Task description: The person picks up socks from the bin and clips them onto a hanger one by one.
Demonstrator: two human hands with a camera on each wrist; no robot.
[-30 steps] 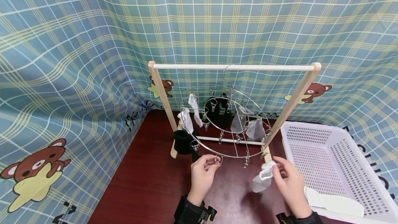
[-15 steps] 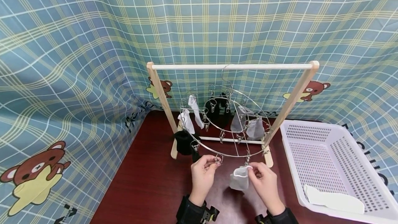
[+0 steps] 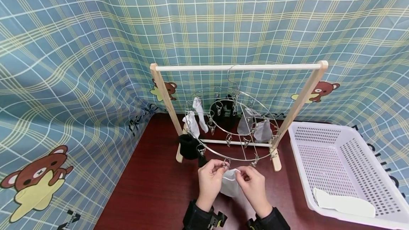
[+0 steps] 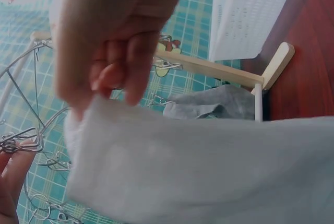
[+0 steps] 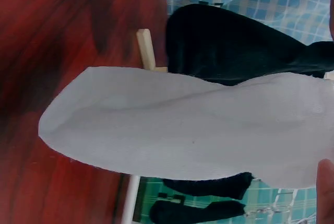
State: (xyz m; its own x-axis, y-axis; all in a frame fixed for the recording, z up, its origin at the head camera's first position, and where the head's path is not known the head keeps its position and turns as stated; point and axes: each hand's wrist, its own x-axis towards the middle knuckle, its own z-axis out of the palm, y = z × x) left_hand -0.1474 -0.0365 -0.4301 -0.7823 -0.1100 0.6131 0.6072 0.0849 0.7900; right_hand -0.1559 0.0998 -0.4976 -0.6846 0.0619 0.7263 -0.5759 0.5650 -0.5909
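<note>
My left hand pinches a metal clip on the front edge of the round wire hanger. With thumb and fingertips, my right hand holds a white sock by its cuff, right beside that clip. The sock's foot hangs down over the table; in the right wrist view the sock spans most of the picture. Just left of my left hand hangs a black sock. White socks hang behind it, grey socks at the right, and black ones at the back.
A wooden rack with a white top bar carries the hanger. At the right stands a white perforated basket with another white sock inside. Several bare clips dangle from the rings. Plaid cloth encloses the dark red table.
My right hand has brought the white sock leftward from near the basket, past the rack's right foot, to the clip at my left hand. The left hand has stayed at its clip.
</note>
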